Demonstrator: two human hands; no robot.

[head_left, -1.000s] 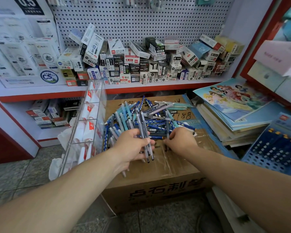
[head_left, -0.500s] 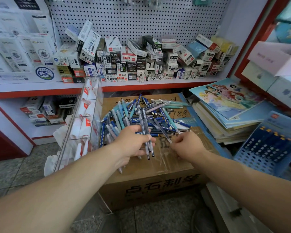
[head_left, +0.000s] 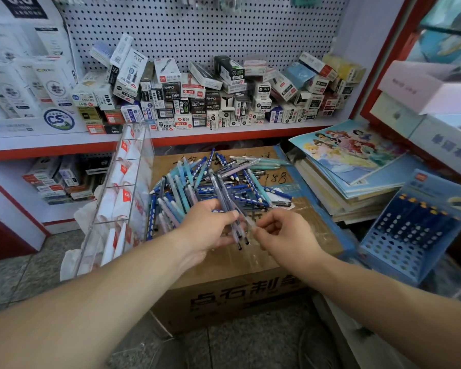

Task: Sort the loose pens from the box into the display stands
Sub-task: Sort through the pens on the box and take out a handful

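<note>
left hand (head_left: 208, 230) clamped on pen bundle (head_left: 237, 233) | right hand (head_left: 288, 233) pinching one pen (head_left: 250, 222) beside it | tip: align ends before adding

Place: I'm looking at a stationery shop.
Wall: white pegboard (head_left: 224, 35) above a red-edged shelf (head_left: 224, 137).
Stock: small pen boxes (head_left: 197, 102) piled along that shelf; colouring books (head_left: 357, 155) stacked on my right.
Fixtures: clear display stand (head_left: 133, 166), blue pen rack (head_left: 389, 251).
</note>
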